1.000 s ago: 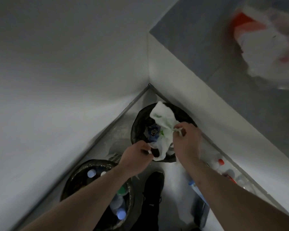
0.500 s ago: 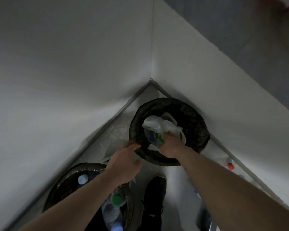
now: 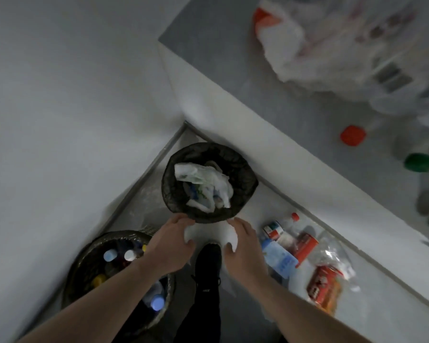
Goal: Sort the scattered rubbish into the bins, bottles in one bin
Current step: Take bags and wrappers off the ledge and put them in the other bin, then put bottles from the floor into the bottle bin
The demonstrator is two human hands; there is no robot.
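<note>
A: Which step is this?

B: The non-bottle drop looks finished. The white plastic bag (image 3: 203, 185) lies crumpled inside the far bin (image 3: 245, 169), and neither hand has hold of anything. The left hand (image 3: 170, 240) hangs just short of that bin's near rim, fingers loosely curved and empty; the right hand (image 3: 243, 243) is the same, relaxed and apart from the rim.

A: And the bottles?

B: Capped ones sit in the near bin (image 3: 82, 263) under the left forearm. More rubbish is on the floor to the right: a clear bottle with a red cap (image 3: 289, 222), a blue-labelled pack (image 3: 279, 258) and a red packet (image 3: 323, 288). The picture is smeared there, so I may be misreading the packaging.

A: Next move?

B: I'd judge a reach right and down for that pile, bottle to the near bin, wrappers to the far one.

A: What differs from half a second ago?

B: Then the right hand was inside the far bin on the bag and the left was at its rim. Now both are withdrawn, and the view has swung to show the floor litter and the grey counter (image 3: 295, 112).
</note>
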